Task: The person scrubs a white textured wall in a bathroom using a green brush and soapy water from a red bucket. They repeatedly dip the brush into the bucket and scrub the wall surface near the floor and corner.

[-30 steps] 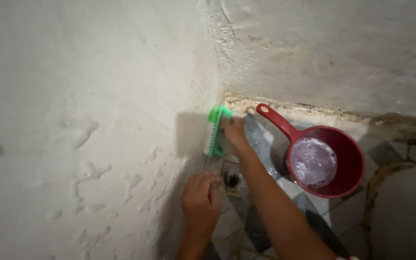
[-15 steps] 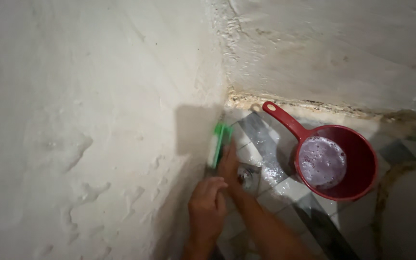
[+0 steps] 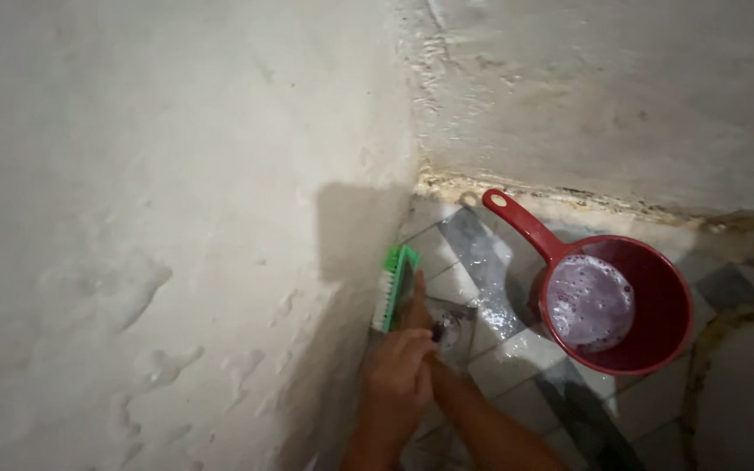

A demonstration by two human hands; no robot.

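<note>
Scrubbing brush: green brush [image 3: 394,286] is gripped by the right hand [image 3: 418,307], bristles pressed flat to the wall low down, just above the floor.
Right hand: closed around the brush back, forearm crossing the tiled floor [image 3: 517,358].
Left hand: left hand [image 3: 397,375] is held just below the right, fingers curled and resting against the right wrist; nothing is seen gripped.
Wall: pale rough wall [image 3: 176,218] is streaked with suds left of the hands.
Dipper: red dipper [image 3: 608,296] of foamy water is set on the floor, right of the hands, apart.
</note>
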